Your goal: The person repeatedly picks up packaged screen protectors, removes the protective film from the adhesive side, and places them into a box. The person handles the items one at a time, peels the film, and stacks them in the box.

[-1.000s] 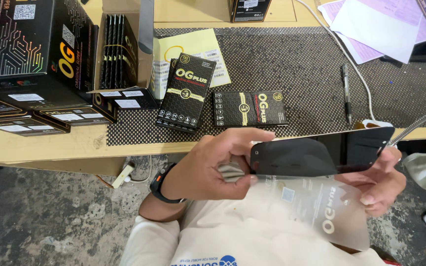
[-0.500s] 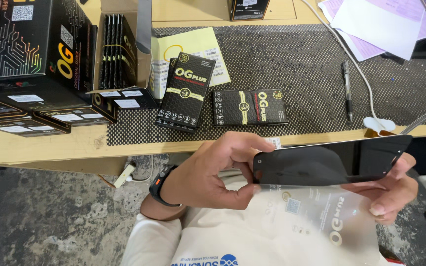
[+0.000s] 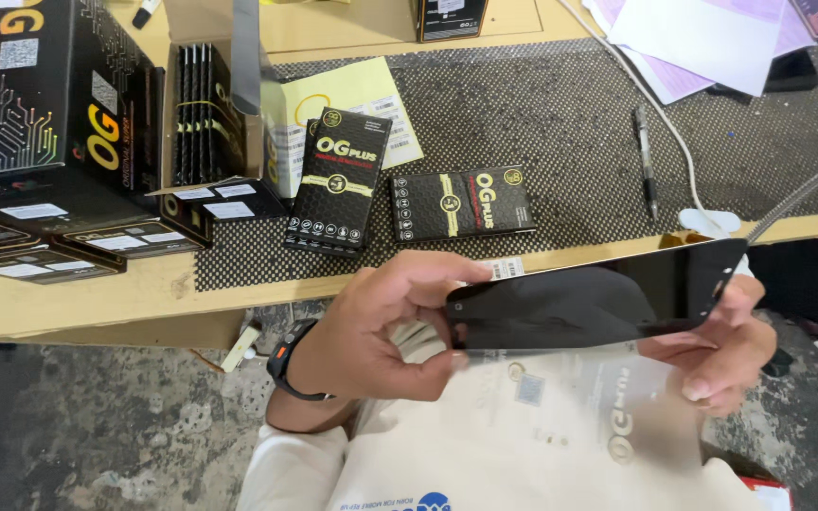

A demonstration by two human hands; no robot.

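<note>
- A dark glass panel [image 3: 598, 301], long and flat, was held level between both hands, in front of the person's chest and below the table edge.
- Its left end was pinched by the left hand [image 3: 381, 331], thumb underneath and fingers curled over the top edge.
- Its right end was cradled by the right hand [image 3: 726, 345], the fingers wrapped beneath it and the fingertips showing under the panel.
- A clear plastic sleeve [image 3: 608, 407] with print on it was seen just under the panel, against the pale shirt; whether it was gripped by either hand cannot be told.
- A black wristband [image 3: 284, 364] was worn on the left wrist.
- Two small black boxes [image 3: 461, 203] were laid on a dotted mat [image 3: 560, 123] just beyond the left hand.
- A pen [image 3: 644, 156] was laid on the mat beyond the right hand, beside a white cable [image 3: 660, 118].
- Larger black cartons [image 3: 40, 104] were stacked well off to the left of the left hand.
</note>
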